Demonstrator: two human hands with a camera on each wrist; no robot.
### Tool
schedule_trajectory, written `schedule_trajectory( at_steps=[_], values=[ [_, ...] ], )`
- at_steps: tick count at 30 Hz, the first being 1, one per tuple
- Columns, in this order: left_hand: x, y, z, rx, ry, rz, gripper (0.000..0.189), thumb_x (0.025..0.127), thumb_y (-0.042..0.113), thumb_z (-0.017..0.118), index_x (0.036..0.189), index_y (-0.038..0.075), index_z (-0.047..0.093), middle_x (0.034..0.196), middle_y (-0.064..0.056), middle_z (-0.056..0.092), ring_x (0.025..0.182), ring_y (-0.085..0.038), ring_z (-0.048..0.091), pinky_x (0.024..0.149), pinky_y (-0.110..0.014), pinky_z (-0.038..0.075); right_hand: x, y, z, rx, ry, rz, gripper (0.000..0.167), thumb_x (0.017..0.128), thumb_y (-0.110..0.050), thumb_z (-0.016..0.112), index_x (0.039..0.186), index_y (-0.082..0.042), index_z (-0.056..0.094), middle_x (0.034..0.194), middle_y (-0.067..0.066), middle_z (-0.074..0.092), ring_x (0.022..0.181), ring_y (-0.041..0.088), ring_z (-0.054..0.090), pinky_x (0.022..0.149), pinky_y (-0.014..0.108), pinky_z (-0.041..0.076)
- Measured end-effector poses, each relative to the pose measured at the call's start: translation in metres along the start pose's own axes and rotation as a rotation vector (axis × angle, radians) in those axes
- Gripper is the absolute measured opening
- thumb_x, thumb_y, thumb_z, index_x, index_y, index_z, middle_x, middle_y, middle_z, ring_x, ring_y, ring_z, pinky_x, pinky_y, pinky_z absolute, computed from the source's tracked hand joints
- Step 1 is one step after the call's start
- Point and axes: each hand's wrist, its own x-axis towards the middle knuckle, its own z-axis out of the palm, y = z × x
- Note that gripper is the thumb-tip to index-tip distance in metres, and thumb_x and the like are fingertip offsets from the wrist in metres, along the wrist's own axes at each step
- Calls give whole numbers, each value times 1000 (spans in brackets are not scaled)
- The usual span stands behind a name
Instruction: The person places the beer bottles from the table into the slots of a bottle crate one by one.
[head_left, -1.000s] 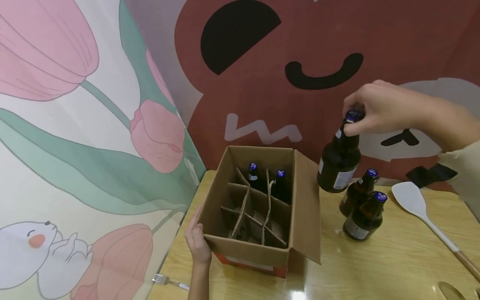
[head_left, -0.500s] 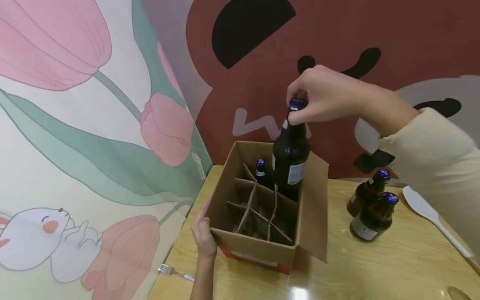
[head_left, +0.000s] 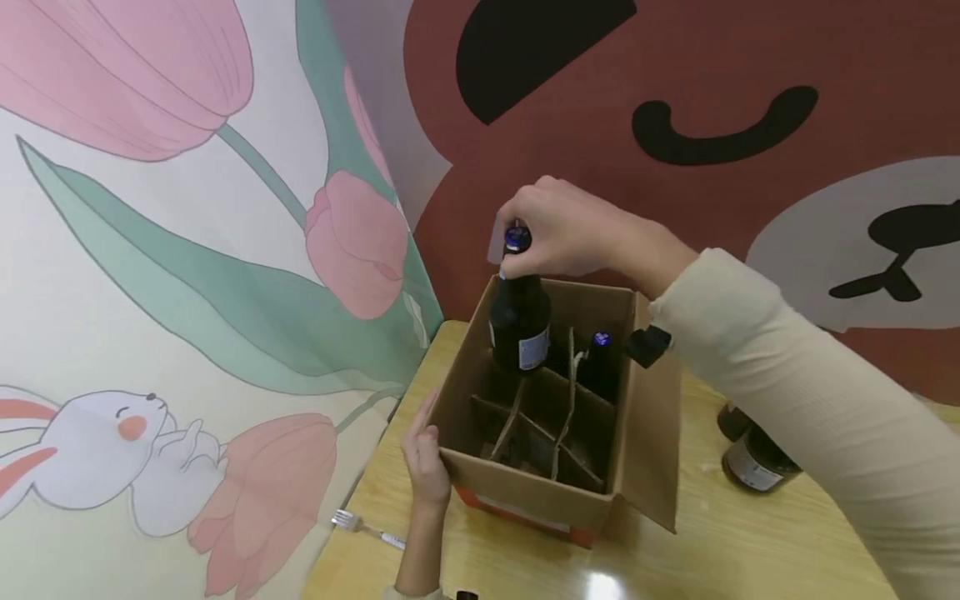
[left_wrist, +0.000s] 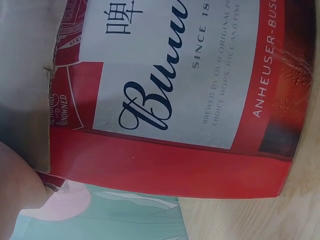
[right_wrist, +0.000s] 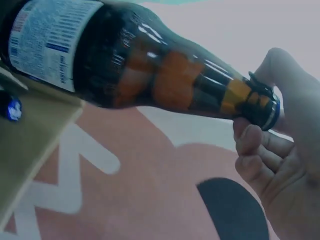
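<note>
lying left of the box (head_left: 525, 479) is a fork (head_left: 367, 528). the left hand (head_left: 428, 465) rests against the box's near left side; whether its fingers grip, i cannot tell. right of the box stand two bottles (head_left: 756, 465), partly hidden by the sleeve (head_left: 795, 375). a capped bottle (head_left: 601, 368) stands inside the box, far right. over the box's far left part, the right hand (head_left: 567, 232) pinches a dark bottle (head_left: 519, 317) by its neck, nearly upright. behind the box is a printed wall (head_left: 712, 200).
</note>
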Motion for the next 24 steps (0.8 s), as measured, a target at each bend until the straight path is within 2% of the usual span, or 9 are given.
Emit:
schedule_trajectory(
  at_steps=[2,4,10,18,24],
  values=[
    [-1,-1,6,7,-19,-6,54,89,0,25,133,-11,55,130,-27,59,121,-29,57,99,-32,47,-2,5,10,14,17,33,17,86,-22,69,98,-12,75,90,-2,68,65,16,57,58,33,47],
    [-2,0,11,12,-33,-7,55,89,0,25,134,-10,55,131,-26,59,122,-29,57,100,-33,46,-4,9,20,12,45,51,19,85,-22,71,98,-9,74,92,1,67,66,17,58,59,32,49],
    [-9,4,16,30,-29,-16,56,88,-2,25,133,-9,57,130,-23,61,121,-30,57,100,-30,46,-6,14,47,21,69,63,17,83,-22,71,90,-6,69,72,4,56,56,18,49,50,31,41],
    [-14,7,23,23,-58,-4,55,89,0,26,135,-11,54,133,-23,59,124,-33,56,101,-34,46,-8,17,65,-1,-40,93,20,84,-20,71,75,-7,59,58,1,42,47,12,32,47,28,28],
    [-10,5,18,18,-40,-6,55,89,1,26,134,-10,55,132,-25,59,123,-32,56,101,-33,46,-5,23,77,13,-87,133,20,84,-24,73,83,-7,64,62,2,48,49,12,35,48,28,30]
  ],
)
